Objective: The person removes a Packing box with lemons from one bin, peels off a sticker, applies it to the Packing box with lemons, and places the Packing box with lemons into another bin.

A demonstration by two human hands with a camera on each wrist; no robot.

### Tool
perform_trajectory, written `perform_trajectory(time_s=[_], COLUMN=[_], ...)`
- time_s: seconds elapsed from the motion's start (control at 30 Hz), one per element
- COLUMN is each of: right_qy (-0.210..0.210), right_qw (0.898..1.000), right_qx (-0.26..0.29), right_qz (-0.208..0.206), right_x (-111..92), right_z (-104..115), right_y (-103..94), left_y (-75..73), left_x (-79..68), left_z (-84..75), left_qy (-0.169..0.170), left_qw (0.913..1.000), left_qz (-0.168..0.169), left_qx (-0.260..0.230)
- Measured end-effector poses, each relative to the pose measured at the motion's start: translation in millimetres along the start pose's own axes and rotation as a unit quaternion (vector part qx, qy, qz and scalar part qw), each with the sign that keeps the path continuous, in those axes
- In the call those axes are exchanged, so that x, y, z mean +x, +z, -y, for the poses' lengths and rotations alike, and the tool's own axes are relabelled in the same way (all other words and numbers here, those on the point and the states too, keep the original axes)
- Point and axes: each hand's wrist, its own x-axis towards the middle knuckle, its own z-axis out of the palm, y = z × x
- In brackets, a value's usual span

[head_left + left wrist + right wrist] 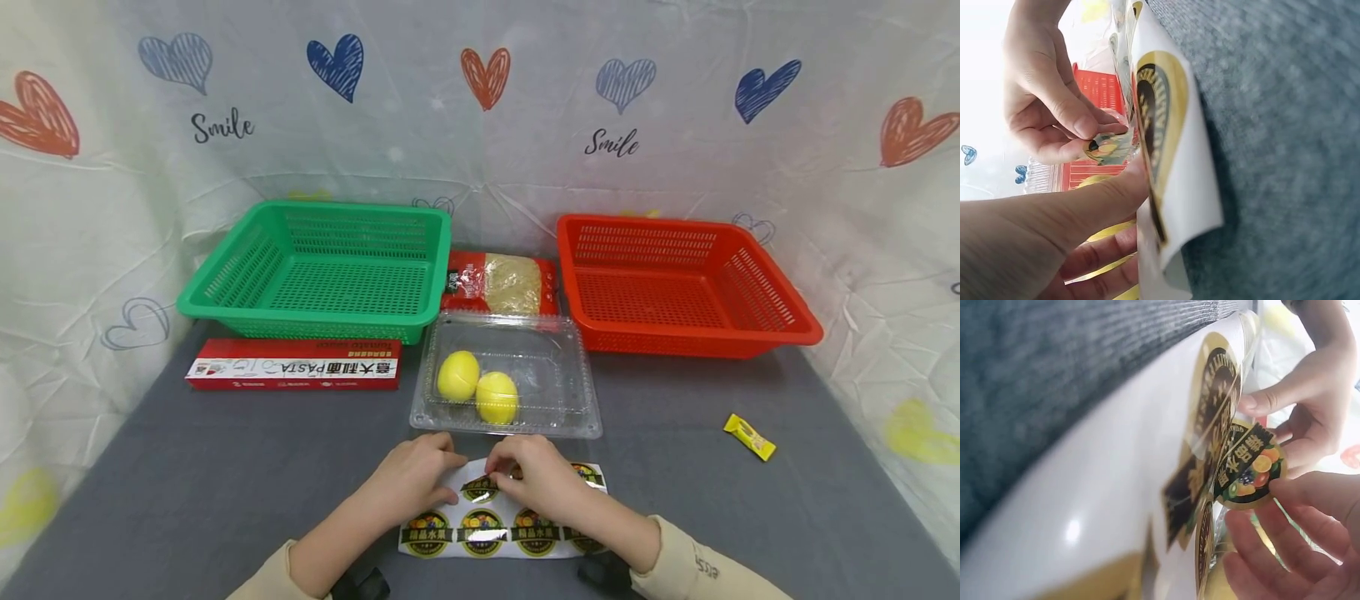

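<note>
A round sticker (1250, 469) rises partly off a white label sheet (508, 546) at the near middle – the right hand (538, 475) pinches its edge, the left hand (418, 468), thumb and forefinger spread, touches the sheet – with a clear tray (551, 379) just beyond.

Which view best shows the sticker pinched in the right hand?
The right wrist view: the sticker is large, its printed face toward the camera. The head view shows it small; the left wrist view, at a slant.
</note>
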Motion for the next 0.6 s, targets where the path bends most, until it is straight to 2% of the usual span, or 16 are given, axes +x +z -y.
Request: perform_trajectory(time_s=[0.17,0.33,0.6], right_qy=[-0.001,-0.019,-0.019], right_qw=[1.0,0.999,0.997], right_qx=[0.002,0.005,0.053], right_qz=[-0.007,-0.031,-0.055], right_x=[-3,-5,-9], right_z=[3,4,7], right_y=[-4.0,-7.5,-18.0], left_y=[-0.6,-1.5,-4.4], left_x=[-0.4,-0.2,-3.5], left_z=[-1.8,-1.7,-0.4], left_qy=[-0.005,-0.001,0.008], left_qw=[0.9998,0.9995,0.9983], left_qz=[0.002,-0.001,-0.026], left_qx=[0.02,0.033,0.051])
